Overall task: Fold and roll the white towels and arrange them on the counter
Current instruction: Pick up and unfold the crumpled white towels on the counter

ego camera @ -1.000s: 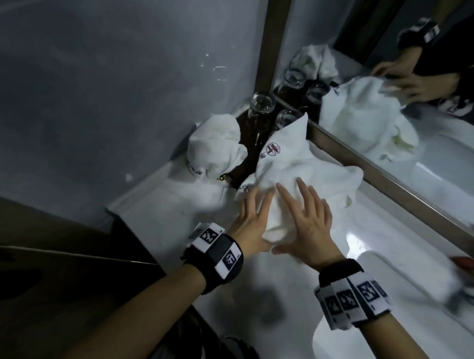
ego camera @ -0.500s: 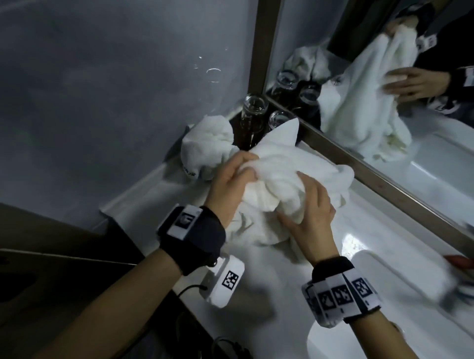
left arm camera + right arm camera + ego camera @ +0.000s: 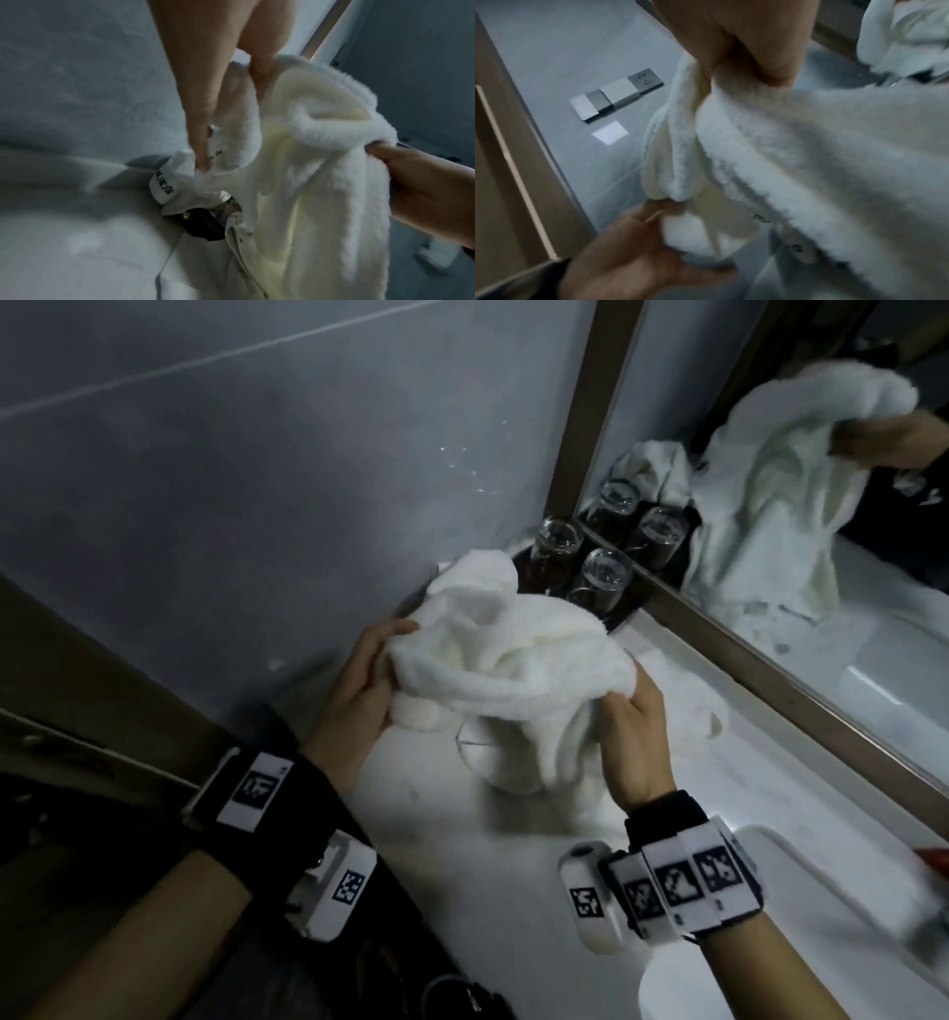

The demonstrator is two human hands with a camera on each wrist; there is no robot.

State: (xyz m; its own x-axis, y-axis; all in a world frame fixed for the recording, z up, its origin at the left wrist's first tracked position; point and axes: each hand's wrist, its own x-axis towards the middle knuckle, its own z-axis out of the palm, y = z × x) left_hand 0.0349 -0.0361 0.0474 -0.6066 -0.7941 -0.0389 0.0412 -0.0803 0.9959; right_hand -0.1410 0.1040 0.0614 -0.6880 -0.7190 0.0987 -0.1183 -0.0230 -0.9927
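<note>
A crumpled white towel [image 3: 513, 670] hangs above the white counter [image 3: 436, 819], held between both hands. My left hand [image 3: 380, 670] grips its left edge, thumb on top. On the right, my right hand [image 3: 621, 711] pinches a bunched fold, and the lower end drapes onto the counter. The left wrist view shows the fingers [image 3: 200, 105] curled into the towel [image 3: 308, 162]. The right wrist view shows the towel [image 3: 808, 152] pinched under the right hand [image 3: 744, 52]. A second rolled towel [image 3: 164, 182] with black lettering sits behind, by the wall, mostly hidden.
Two upturned glasses [image 3: 601, 577] stand on a dark tray [image 3: 621, 613] in the corner, right behind the held towel. A framed mirror [image 3: 770, 654] runs along the right. A sink basin [image 3: 770, 942] lies at the lower right. The grey wall [image 3: 257, 505] closes the left side.
The hands went from pressing flat on the towel to gripping it. They have lifted it off the counter and pulled apart, so it now hangs loosely between them.
</note>
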